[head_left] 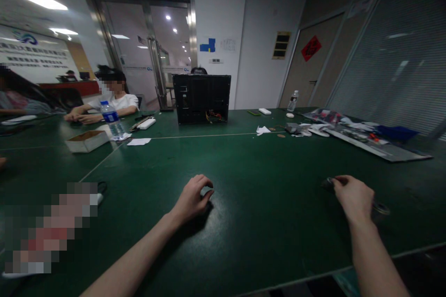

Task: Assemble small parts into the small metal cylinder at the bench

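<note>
My left hand [195,198] rests on the green table [244,167], its fingers curled and a gap showing between thumb and fingertips. Nothing is visible in it. Further right, my right hand [354,198] is closed, thumb and fingers pinched on a small dark object [327,184] low over the table; its kind is too dim to make out. Just behind that wrist lies a dark round thing like a roll of tape [381,210], partly hidden by my hand.
A black computer case [202,100] stands open-sided at the far middle. Left of it are a water bottle [112,120], an open white box [87,141] and a seated person [114,97]. Paper scraps [263,130] and a cluttered board [369,141] lie far right.
</note>
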Motion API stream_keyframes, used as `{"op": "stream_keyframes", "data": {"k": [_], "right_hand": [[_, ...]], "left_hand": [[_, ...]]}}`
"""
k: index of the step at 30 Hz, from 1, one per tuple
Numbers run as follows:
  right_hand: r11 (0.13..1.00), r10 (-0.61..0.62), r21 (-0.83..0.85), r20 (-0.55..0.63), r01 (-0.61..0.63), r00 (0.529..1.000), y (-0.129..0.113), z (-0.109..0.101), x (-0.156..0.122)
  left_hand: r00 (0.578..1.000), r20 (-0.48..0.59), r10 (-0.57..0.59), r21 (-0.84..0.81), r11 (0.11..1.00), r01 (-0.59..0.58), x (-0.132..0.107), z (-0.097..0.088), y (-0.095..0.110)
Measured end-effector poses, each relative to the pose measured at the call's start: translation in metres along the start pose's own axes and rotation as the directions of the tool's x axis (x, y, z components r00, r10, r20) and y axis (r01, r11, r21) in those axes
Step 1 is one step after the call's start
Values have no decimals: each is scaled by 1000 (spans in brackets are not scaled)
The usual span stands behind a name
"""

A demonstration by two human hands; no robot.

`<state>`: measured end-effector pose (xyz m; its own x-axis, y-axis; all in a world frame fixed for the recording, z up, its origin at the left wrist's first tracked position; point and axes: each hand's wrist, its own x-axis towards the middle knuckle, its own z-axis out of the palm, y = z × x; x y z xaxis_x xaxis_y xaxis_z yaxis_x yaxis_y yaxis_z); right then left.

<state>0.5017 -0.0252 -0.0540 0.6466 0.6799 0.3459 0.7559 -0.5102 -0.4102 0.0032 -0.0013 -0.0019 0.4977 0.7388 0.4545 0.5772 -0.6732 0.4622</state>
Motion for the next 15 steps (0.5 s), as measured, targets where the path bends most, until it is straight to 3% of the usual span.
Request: {"op": "stream_keyframes", "data": {"k": [7,11,15], "right_hand": [[999,-49,3,-17,49,999,-6,-7,-7],[993,-36,-118,-55,29,998,-13,-26,-21],[964,-72,-259,-24,64,997,7,-35,-30]], "left_hand": [[1000,15,-2,0,1000,2,0,-1,1],[1000,21,-5,11,1000,4,0,0,0],[1000,20,-3,9,1000,3,0,2,0]]}}
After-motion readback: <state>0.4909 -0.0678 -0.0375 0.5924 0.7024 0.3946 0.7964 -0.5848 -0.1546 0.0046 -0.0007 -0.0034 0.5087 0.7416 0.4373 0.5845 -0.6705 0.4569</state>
